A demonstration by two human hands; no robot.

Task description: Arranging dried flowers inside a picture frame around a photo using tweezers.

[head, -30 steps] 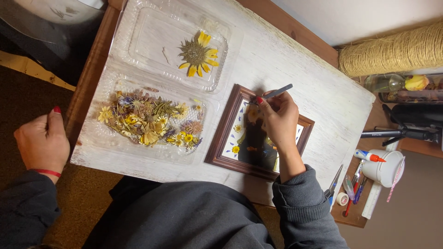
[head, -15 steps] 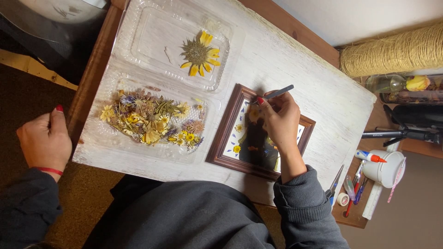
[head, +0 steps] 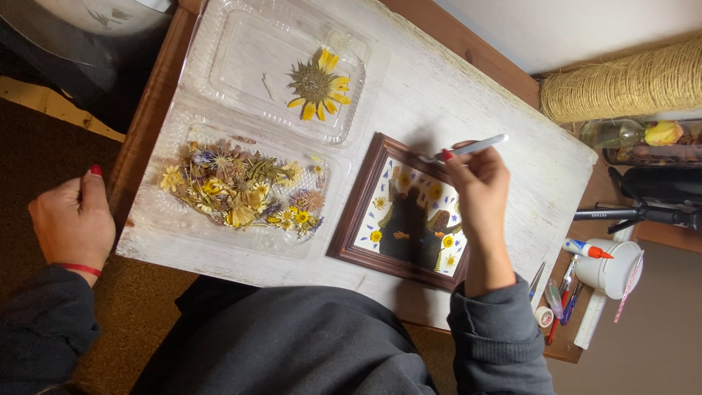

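Whitewashed wooden surface (head: 468, 95), right hand (head: 479, 186) fingers pinching silver tweezers (head: 468, 148) over brown picture frame (head: 406, 212) of pressed flowers, left hand (head: 72, 219) loosely curled off the edge, clear tray of dried flowers (head: 241, 192) between.

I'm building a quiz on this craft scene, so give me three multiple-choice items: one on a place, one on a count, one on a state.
1. Where is the brown picture frame?
A. on the white board
B. on the floor
C. in a tray

2. How many flowers lie in the upper clear tray?
A. one
B. four
C. none

3. What is the right hand doing?
A. resting flat
B. holding tweezers
C. holding scissors

Answers: 1 A, the frame lies on the white board. 2 A, a single sunflower. 3 B, fingers pinch the tool above the frame.
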